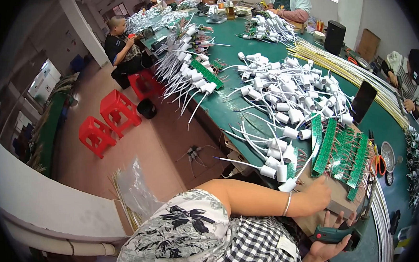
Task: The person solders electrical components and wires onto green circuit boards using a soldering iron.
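My left hand [314, 196], with a bangle on the wrist, is closed at the near edge of a stack of green circuit boards [324, 146]. Whatever its fingers hold is hidden. Thin wires stick out from the board strips. Below and to the right, my right hand [328, 244] holds a green-handled tool with a red button [330, 234], which looks like a soldering gun. Its fingers curve around the handle. The boards rest partly on a brown block [343, 206]. Left of my left hand lie white lamp sockets with cords [287, 185].
A large heap of white sockets [288, 90] covers the table's middle. A dark phone [364, 102] stands behind the boards. Orange-handled scissors [379, 164] and a metal dish [387, 152] lie at right. Red stools [96, 136] stand left; several people work around the table.
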`<move>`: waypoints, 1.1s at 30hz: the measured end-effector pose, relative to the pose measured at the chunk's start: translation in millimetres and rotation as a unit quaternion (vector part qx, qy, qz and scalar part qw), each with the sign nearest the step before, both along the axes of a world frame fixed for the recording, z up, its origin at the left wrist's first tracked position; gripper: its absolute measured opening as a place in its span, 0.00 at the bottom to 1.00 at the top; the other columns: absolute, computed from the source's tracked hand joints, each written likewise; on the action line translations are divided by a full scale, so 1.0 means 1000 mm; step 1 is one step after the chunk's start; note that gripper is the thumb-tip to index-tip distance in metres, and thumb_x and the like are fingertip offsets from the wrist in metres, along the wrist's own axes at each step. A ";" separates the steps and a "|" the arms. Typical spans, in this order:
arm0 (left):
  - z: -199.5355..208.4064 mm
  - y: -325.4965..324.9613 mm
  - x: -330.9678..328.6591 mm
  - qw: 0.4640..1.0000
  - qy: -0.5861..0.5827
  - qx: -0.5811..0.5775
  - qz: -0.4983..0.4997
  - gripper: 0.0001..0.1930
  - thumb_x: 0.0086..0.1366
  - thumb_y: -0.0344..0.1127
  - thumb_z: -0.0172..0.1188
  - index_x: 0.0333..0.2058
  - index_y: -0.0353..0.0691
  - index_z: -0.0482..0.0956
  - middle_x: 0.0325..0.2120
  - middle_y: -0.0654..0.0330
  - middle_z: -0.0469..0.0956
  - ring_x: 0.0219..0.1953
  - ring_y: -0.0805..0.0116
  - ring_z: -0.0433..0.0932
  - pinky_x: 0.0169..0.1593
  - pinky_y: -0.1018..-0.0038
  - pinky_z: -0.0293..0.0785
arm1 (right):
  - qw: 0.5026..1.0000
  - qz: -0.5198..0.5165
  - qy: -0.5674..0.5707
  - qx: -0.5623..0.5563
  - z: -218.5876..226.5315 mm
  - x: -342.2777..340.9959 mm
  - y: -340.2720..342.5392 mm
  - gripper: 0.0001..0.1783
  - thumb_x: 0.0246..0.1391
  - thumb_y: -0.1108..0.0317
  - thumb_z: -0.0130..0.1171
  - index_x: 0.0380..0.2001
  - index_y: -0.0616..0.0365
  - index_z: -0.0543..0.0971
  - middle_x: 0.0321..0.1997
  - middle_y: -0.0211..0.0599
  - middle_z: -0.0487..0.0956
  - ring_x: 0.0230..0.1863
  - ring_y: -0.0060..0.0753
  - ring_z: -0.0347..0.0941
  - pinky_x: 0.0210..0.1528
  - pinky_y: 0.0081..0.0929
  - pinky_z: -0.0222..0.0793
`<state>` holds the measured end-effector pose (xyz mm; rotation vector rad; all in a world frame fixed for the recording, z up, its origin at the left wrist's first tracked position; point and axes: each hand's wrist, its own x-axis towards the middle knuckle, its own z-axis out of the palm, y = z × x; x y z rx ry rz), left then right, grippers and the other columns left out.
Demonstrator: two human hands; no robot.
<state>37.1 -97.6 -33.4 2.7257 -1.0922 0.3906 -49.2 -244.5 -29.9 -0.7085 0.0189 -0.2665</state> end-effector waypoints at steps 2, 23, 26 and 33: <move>0.011 0.010 -0.011 0.997 -0.054 -0.053 -0.023 0.06 0.49 0.35 0.54 0.25 0.43 0.76 0.25 0.63 0.70 0.34 0.67 0.70 0.44 0.68 0.61 | 1.000 -0.010 0.009 -0.019 0.001 0.000 -0.001 0.35 0.57 0.49 0.43 0.63 0.54 0.52 0.68 0.28 0.51 0.60 0.35 0.58 0.61 0.53 0.55; 0.009 0.089 -0.084 0.862 0.262 -0.217 0.376 0.36 0.48 0.57 0.63 0.49 0.37 0.67 0.40 0.53 0.64 0.45 0.56 0.62 0.45 0.63 0.55 | 0.996 0.082 0.030 0.004 -0.002 -0.001 0.024 0.37 0.55 0.49 0.48 0.64 0.49 0.51 0.66 0.25 0.56 0.58 0.34 0.61 0.58 0.58 0.56; 0.002 0.081 -0.079 0.845 0.244 -0.235 0.414 0.31 0.49 0.54 0.63 0.45 0.37 0.68 0.40 0.54 0.65 0.45 0.56 0.62 0.45 0.62 0.57 | 0.997 0.064 0.041 0.013 -0.011 0.000 0.020 0.37 0.55 0.49 0.47 0.64 0.49 0.51 0.66 0.26 0.56 0.59 0.35 0.60 0.59 0.58 0.56; -0.007 0.079 -0.074 0.808 0.241 -0.312 0.438 0.21 0.51 0.48 0.62 0.39 0.43 0.71 0.41 0.56 0.67 0.46 0.54 0.65 0.45 0.57 0.60 | 0.994 0.094 -0.028 0.045 -0.021 0.005 0.013 0.31 0.59 0.52 0.43 0.63 0.49 0.53 0.66 0.28 0.57 0.59 0.35 0.61 0.62 0.59 0.50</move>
